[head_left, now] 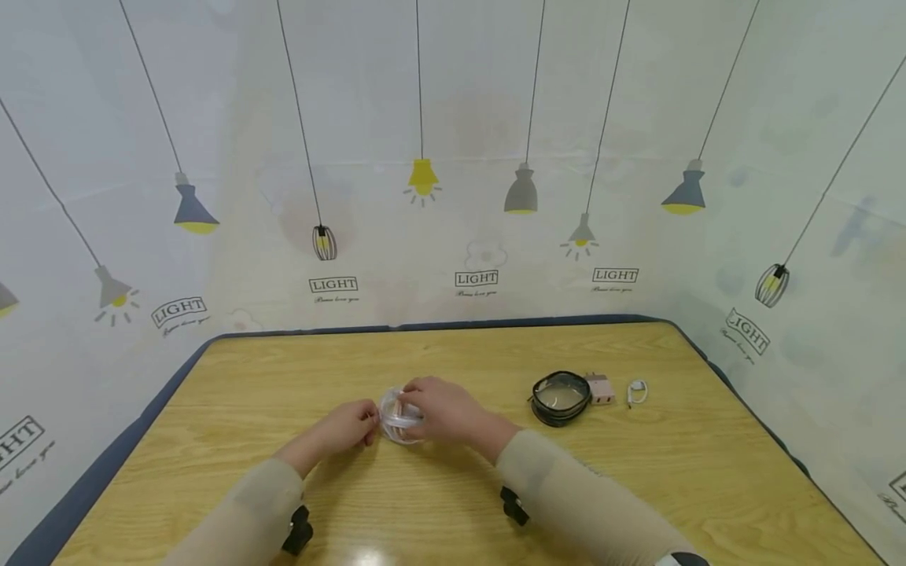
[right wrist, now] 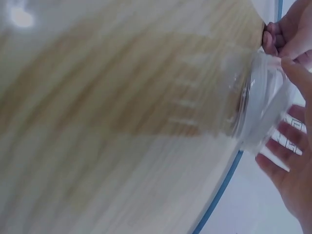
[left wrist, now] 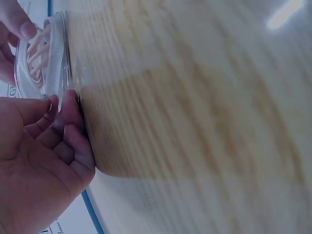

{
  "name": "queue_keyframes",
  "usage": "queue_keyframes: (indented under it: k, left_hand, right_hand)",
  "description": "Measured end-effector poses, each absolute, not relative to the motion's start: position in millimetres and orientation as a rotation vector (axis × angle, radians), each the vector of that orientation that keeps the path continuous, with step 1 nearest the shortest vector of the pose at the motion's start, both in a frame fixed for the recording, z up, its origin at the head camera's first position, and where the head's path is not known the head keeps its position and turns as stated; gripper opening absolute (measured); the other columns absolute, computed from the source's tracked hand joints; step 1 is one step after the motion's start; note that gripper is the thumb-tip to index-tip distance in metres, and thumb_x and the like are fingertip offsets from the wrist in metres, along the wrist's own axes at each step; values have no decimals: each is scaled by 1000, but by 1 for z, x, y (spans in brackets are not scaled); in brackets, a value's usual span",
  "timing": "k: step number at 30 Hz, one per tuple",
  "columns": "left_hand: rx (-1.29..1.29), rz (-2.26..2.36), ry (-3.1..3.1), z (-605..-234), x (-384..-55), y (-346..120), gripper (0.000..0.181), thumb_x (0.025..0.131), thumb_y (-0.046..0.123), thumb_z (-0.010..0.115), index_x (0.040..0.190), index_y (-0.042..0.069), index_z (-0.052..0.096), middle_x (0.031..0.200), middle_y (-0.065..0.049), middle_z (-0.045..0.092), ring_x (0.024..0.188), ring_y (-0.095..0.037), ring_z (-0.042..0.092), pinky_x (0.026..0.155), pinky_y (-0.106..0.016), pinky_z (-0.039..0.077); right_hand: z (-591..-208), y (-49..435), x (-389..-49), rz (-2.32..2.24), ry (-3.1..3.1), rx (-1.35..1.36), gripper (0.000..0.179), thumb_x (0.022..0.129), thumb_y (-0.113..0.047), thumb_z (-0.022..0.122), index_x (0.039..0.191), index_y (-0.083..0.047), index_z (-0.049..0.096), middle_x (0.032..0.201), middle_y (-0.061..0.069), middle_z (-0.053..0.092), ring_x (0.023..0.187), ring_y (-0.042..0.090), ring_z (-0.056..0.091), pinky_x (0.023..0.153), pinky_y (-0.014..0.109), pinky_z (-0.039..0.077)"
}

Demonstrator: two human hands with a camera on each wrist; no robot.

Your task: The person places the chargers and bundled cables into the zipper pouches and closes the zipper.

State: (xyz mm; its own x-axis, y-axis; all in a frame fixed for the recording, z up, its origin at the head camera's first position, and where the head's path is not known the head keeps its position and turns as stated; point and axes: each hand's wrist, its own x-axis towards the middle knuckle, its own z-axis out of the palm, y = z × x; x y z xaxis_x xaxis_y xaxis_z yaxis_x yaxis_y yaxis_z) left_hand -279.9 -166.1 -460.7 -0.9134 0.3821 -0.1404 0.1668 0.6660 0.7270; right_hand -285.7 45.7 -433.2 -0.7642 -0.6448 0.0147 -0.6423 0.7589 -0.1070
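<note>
A round clear pouch (head_left: pixel 400 421) with white trim stands on the table between my hands. Pale pink cord-like strands (left wrist: pixel 40 56) show inside it. At the pouch's left edge, my left hand (head_left: pixel 351 424) pinches with thumb and index fingertip; the small bit between them is hidden. My right hand (head_left: pixel 447 410) spans the pouch from the right and holds it, thumb on one side and fingers on the other. In the right wrist view the right hand (right wrist: pixel 292 156) has its fingers spread behind the pouch (right wrist: pixel 263 105).
To the right lie a black-trimmed round clear pouch (head_left: pixel 543 411), a pink charger block (head_left: pixel 601 389) and a short white cable (head_left: pixel 638 391). The wooden table (head_left: pixel 453 503) ends at a printed fabric wall (head_left: pixel 396 291) behind and at both sides.
</note>
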Motion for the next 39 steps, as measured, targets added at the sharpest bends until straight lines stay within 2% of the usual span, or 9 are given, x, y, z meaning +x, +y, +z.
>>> queue_keyframes:
  k: [5,11,17,27,39]
  left_hand:
    - [464,1107,2616,-462,-279,-165,16,101,6,46,90,4,57,68,-4,56,59,-15,50,57,-28,43]
    - [515,1125,2601,-462,-277,-163,16,102,6,46,89,3,56,71,-4,56,63,-15,51,58,-27,44]
    - [544,1078,2632,-462,-275,-165,16,102,6,47,87,4,54,72,-3,56,63,-14,52,57,-27,42]
    - [623,1024,2664,-458,-271,-168,16,101,3,47,86,4,53,71,-2,57,62,-14,53,56,-26,43]
    - [633,1001,2634,-456,-268,-169,16,101,2,46,88,5,53,72,-2,58,65,-14,54,59,-27,45]
  right_hand:
    - [-437,39,-287,-163,2988,-971,49,82,-56,71,117,-21,69,120,-3,59,105,14,56,80,30,51]
    - [-441,37,-291,-106,3030,-870,48,78,-61,72,109,-25,71,105,-7,57,92,12,53,66,29,49]
    - [-440,31,-289,-57,3045,-851,45,79,-61,70,104,-23,69,100,-7,55,91,13,51,66,32,50]
    - [-443,25,-290,-69,3062,-864,40,81,-58,70,101,-24,67,101,-6,55,91,14,50,65,31,49]
    - [-443,19,-294,-59,3058,-856,54,81,-58,70,119,-20,66,108,-3,56,97,17,51,69,33,52]
